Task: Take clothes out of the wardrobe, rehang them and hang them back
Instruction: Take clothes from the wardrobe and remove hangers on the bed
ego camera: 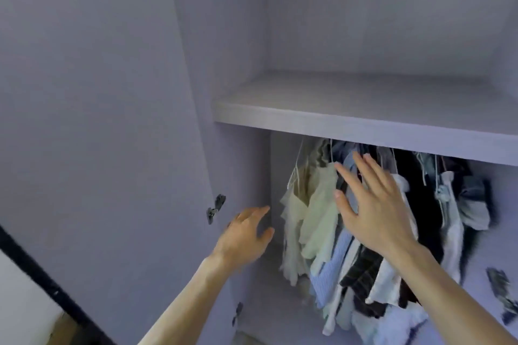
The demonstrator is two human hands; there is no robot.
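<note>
An open wardrobe holds several garments on wire hangers (297, 165) under a shelf (350, 117). At the left of the row hang a cream shirt (294, 221) and a pale green shirt (322, 210), then a blue striped shirt (333, 263), a dark checked one (361, 269), and white and dark clothes (454, 204). My right hand (372, 204) is raised flat in front of the row, fingers spread, holding nothing. My left hand (246, 235) reaches toward the gap left of the cream shirt, fingers apart and empty. The rail is hidden behind the shelf.
The open wardrobe door (98, 120) stands at the left with two metal hinges (216, 207) on its inner edge. A dark strip (36, 269) runs along the lower left. Another hinge (501, 291) shows at the lower right.
</note>
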